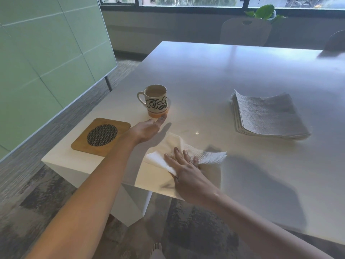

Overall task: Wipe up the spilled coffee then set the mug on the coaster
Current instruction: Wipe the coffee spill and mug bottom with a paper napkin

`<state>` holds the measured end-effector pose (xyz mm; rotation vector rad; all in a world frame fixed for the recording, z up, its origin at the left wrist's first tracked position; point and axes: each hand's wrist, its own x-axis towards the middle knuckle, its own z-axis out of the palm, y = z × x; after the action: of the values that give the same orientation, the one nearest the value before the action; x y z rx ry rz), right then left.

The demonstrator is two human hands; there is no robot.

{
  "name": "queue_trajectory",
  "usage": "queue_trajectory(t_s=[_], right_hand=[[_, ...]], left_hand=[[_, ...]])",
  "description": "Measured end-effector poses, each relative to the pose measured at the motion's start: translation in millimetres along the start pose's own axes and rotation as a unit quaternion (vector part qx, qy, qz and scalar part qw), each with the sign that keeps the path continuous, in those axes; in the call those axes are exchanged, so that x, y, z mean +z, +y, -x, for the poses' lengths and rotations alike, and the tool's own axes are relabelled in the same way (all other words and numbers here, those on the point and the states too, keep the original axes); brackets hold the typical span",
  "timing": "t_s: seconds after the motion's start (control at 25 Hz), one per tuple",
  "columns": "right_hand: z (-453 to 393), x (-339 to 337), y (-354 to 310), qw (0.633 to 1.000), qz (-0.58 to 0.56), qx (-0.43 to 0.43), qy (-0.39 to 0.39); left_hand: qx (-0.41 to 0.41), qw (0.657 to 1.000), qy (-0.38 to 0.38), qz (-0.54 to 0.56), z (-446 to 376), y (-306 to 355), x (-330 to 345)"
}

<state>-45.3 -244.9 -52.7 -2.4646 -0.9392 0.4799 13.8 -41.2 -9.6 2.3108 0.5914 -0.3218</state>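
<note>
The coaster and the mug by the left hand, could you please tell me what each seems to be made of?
The coaster looks like light wood, perhaps bamboo: warm tan with a smooth matte face and rounded corners. Its dark round inset appears woven or mesh, though the material is unclear. The mug seems glazed ceramic: a glossy cream body with black printed lettering and an orange band at the base.

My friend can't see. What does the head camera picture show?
A right hand presses a paper towel flat on a white table. The open left hand reaches toward a mug, beside a wooden coaster.
</note>
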Motion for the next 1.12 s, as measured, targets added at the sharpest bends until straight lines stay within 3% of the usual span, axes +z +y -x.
queue_trajectory(t_s=[0.36,0.68,0.76,0.84,0.96,1.04,1.12], right_hand=[[17.1,-1.4,5.7,0.988,0.038,-0.151,-0.025],[29.2,-37.7,23.7,0.953,0.07,-0.256,-0.148],[27.8,-54.7,31.0,0.964,-0.042,-0.185,-0.186],[25.6,-71.7,41.1,0.943,-0.251,-0.08,-0.206],[18.7,-90.7,53.5,0.843,-0.523,0.03,-0.123],[11.0,-100.2,57.2,0.79,-0.609,0.055,-0.05],[2.8,-109.5,57.8,0.766,-0.64,0.056,-0.005]], left_hand=[[-0.008,1.0,0.009,0.005,0.2,-0.2,2.5],[-0.016,0.999,0.017,0.028,-2.5,-2.0,3.0],[-0.01,0.999,0.011,0.043,-3.2,-1.9,1.3],[-0.004,0.998,0.005,0.056,-4.0,-1.8,0.0],[0.012,0.996,-0.002,0.088,-6.1,-11.5,-2.3],[0.022,0.994,0.001,0.107,-11.3,-19.6,-2.3],[0.008,0.994,0.0,0.111,-13.9,-19.5,-2.9]])
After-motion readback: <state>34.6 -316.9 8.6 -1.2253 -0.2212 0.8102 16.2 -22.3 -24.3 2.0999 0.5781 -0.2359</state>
